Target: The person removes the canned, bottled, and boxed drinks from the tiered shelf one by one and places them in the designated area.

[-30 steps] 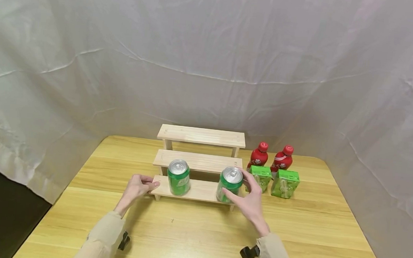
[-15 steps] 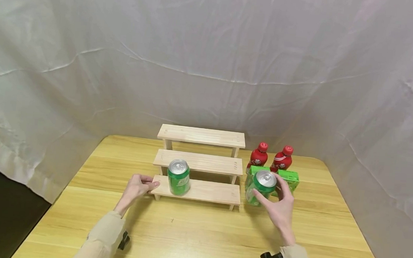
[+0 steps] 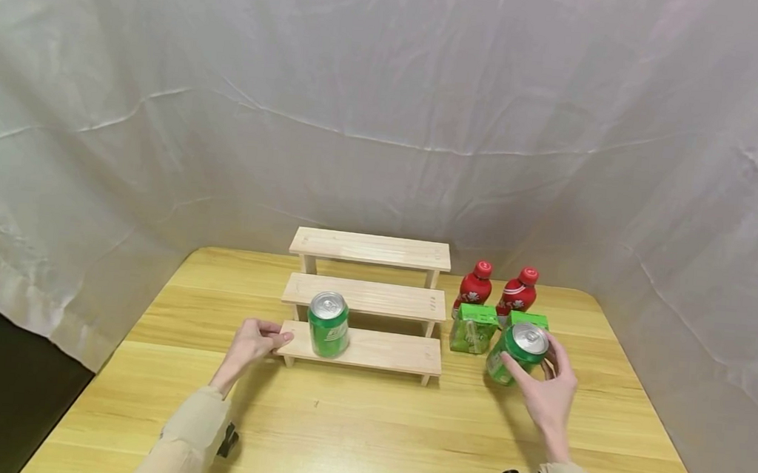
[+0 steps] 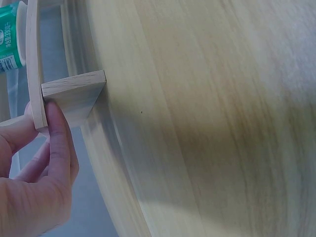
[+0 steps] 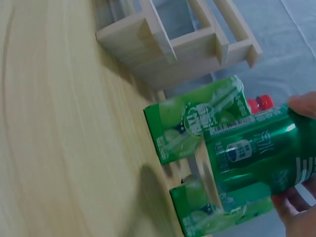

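Observation:
My right hand (image 3: 550, 395) grips a green soda can (image 3: 518, 351) with a silver top, held tilted in front of the right-hand green juice box. In the right wrist view the can (image 5: 261, 155) is off the table, with a shadow below it. At the left, my left hand (image 3: 255, 342) pinches the end of the lowest step of a light wooden three-tier shelf (image 3: 390, 350). In the left wrist view, the thumb and fingers of the left hand (image 4: 44, 168) lie on either side of that board. A second green can (image 3: 328, 329) stands upright on the lowest step.
Two green juice boxes stand right of the shelf, the left box (image 3: 473, 331) fully visible, the right box (image 3: 527, 319) partly hidden by the can. Behind them are two red bottles (image 3: 475, 285). A grey curtain (image 3: 388, 118) closes off the table's back and sides.
My right hand has lifted the can from the right end of the lowest step and carried it rightward, past the left juice box. The left hand has stayed on the shelf.

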The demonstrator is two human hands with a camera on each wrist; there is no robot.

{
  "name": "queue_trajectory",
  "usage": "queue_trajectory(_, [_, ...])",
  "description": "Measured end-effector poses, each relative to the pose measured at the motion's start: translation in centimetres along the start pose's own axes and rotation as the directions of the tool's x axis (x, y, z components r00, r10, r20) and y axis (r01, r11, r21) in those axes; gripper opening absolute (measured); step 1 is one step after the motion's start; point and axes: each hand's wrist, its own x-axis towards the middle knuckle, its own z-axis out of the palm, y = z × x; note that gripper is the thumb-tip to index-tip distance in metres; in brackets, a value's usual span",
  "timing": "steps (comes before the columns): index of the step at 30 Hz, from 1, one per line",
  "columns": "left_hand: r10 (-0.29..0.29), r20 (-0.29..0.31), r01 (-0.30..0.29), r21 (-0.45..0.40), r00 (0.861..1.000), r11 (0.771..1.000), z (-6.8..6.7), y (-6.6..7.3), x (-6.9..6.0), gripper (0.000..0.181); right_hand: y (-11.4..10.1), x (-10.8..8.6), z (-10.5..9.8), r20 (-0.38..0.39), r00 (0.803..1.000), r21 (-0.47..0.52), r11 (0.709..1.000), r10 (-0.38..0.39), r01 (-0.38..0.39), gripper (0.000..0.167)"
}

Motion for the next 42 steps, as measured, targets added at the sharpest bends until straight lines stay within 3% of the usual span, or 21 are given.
queue_trajectory(7, [0.007, -0.008, -0.007, 0.007, 1.000, 1.000, 0.0, 0.0, -0.1, 0.047, 0.8, 0.1, -0.6, -0.018, 0.997, -0.060, 0.996, 0.069, -0.070, 0.074])
queue_trajectory(19, [0.008, 0.003, -0.008, -0.003, 1.000, 1.000, 0.0, -0.2, 0.1, 0.048, 1.6, 0.2, -1.0, -0.021, 0.994, -0.133, 0.985, 0.107, -0.109, 0.073])
queue_trajectory(33, [-0.016, 0.009, 0.017, -0.019, 1.000, 1.000, 0.0, -0.1, 0.1, 0.049, 2.4, 0.2, -1.2, 0.022, 0.996, -0.162, 0.983, 0.088, -0.083, 0.073])
queue_trajectory(42, [0.000, 0.009, 0.000, -0.006, 1.000, 1.000, 0.0, -0.3, 0.2, 0.048, 2.5, 0.2, -1.4, 0.067, 0.994, -0.183, 0.981, 0.082, -0.068, 0.076])
